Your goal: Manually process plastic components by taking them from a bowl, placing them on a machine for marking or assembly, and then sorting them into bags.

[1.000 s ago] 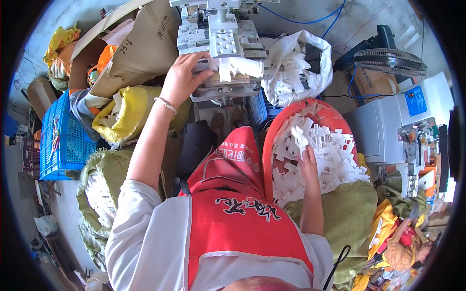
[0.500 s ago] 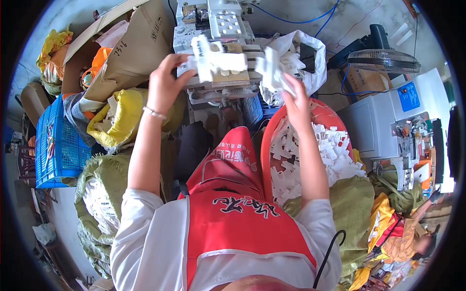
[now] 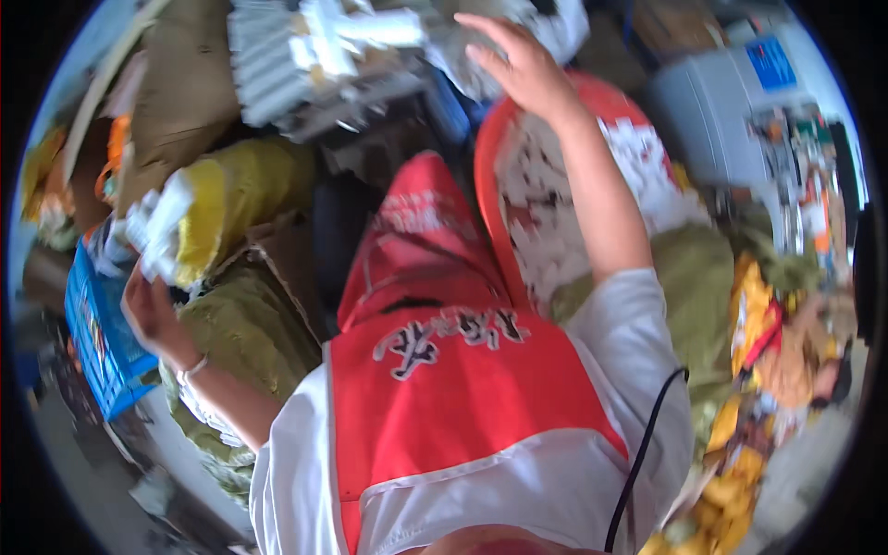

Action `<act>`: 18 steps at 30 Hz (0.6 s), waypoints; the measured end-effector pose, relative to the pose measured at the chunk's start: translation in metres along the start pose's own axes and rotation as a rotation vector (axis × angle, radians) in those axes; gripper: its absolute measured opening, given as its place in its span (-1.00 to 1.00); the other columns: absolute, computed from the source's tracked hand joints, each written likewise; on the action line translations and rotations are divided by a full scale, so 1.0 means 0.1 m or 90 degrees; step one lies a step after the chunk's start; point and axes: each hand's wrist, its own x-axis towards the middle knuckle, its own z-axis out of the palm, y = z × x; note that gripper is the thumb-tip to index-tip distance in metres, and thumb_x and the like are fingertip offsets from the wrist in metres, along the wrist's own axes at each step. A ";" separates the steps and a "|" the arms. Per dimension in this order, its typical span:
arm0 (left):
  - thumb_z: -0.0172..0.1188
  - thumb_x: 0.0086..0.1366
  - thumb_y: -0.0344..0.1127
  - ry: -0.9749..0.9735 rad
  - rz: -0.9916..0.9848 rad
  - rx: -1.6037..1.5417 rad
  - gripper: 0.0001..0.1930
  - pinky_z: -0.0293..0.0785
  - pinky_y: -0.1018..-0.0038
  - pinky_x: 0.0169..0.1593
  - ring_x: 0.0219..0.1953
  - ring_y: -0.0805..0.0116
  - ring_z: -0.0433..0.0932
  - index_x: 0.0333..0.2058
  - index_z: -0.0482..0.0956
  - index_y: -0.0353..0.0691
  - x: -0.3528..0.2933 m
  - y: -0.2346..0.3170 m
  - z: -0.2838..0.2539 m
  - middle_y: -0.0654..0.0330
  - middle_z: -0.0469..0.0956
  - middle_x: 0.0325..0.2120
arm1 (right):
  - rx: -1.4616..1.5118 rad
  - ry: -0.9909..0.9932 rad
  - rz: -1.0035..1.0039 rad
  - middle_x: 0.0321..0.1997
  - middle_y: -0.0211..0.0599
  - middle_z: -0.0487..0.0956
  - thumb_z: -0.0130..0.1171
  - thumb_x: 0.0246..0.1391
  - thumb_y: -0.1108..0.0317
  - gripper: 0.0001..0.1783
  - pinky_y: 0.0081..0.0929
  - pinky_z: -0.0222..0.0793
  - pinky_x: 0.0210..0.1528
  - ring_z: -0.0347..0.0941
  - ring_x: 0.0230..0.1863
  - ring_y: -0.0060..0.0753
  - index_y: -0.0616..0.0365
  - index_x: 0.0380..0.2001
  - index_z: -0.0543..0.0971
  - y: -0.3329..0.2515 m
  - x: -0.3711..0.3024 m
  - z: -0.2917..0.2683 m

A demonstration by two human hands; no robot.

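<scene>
At the far left, my left hand (image 3: 159,310) is closed on a white plastic part (image 3: 159,231), both smeared by motion. It is beside the mouth of a yellow sack (image 3: 264,190) and above a blue plastic crate (image 3: 106,338). Up in front, my right hand (image 3: 527,79) reaches toward a grey machine (image 3: 268,69) with its fingers apart and nothing in them. Another white plastic part (image 3: 375,28) lies on the machine, just left of that hand's fingertips.
Below my right forearm stands a red tub (image 3: 490,185) filled with small white pieces (image 3: 638,162). Green woven sacks (image 3: 680,296) lie at both sides. A cardboard box (image 3: 185,92) is at the upper left. A light grey cabinet (image 3: 698,120) stands at right. A person (image 3: 795,356) sits farther off.
My left hand has swung from the machine down to the far left with a white part. The part in my right hand is gone from it, and its fingers have opened. The whole view has shifted.
</scene>
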 end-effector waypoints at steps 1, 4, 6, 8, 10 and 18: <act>0.13 0.16 -0.60 0.046 0.042 0.142 -0.69 0.42 0.49 -0.03 -0.11 0.34 0.49 -0.09 0.44 -0.42 -0.09 0.03 -0.12 0.06 0.48 -0.12 | -0.003 -0.006 0.044 -0.11 -0.10 0.53 0.09 0.10 0.11 -0.60 -0.31 0.32 0.01 0.44 -0.05 -0.06 0.10 -0.06 0.48 0.19 -0.28 -0.08; 0.08 0.26 -0.20 0.000 0.023 0.427 -0.63 0.31 0.39 0.05 -0.02 0.16 0.41 -0.04 0.52 -0.29 -0.19 -0.24 -0.77 0.03 0.47 -0.09 | -0.138 -0.214 0.248 -0.11 -0.12 0.53 0.03 0.11 0.11 -0.63 -0.23 0.36 -0.05 0.45 -0.06 -0.04 0.05 -0.09 0.49 0.71 -1.46 -0.39; 0.09 0.27 -0.16 -0.023 0.011 0.503 -0.62 0.32 0.39 0.05 -0.04 0.12 0.43 -0.09 0.54 -0.35 -0.22 -0.41 -1.21 0.00 0.48 -0.07 | -0.270 -0.487 0.516 -0.08 -0.14 0.53 0.06 0.06 0.10 -0.63 -0.19 0.36 -0.05 0.44 -0.04 -0.04 0.02 -0.09 0.50 0.90 -2.28 -0.56; 0.15 0.24 -0.10 0.094 -0.135 0.408 -0.57 0.40 0.42 -0.04 -0.15 0.16 0.52 -0.09 0.50 -0.37 -0.35 -0.65 -1.53 0.07 0.54 -0.16 | -0.278 -0.587 0.602 -0.11 -0.16 0.54 0.12 -0.01 0.12 -0.63 -0.18 0.37 -0.06 0.44 -0.04 -0.08 -0.03 -0.11 0.51 0.90 -2.90 -0.69; 0.13 0.24 -0.09 0.133 -0.089 0.640 -0.58 0.40 0.43 -0.05 -0.16 0.23 0.52 -0.07 0.49 -0.31 -0.49 -0.90 -1.89 0.07 0.52 -0.14 | -0.351 -0.656 0.626 -0.10 -0.15 0.54 0.18 -0.11 0.23 -0.56 -0.20 0.35 -0.01 0.45 -0.05 -0.06 -0.08 -0.07 0.50 0.87 -3.30 -0.69; 0.07 0.29 -0.29 0.062 -0.059 0.429 -0.73 0.47 0.50 -0.09 -0.18 0.33 0.56 -0.11 0.55 -0.29 -0.33 0.22 -0.67 0.19 0.57 -0.15 | -0.384 -0.719 0.485 -0.23 -0.25 0.57 0.32 -0.25 0.22 -0.58 -0.17 0.41 -0.10 0.47 -0.11 -0.14 -0.08 -0.20 0.53 0.89 -3.69 -0.25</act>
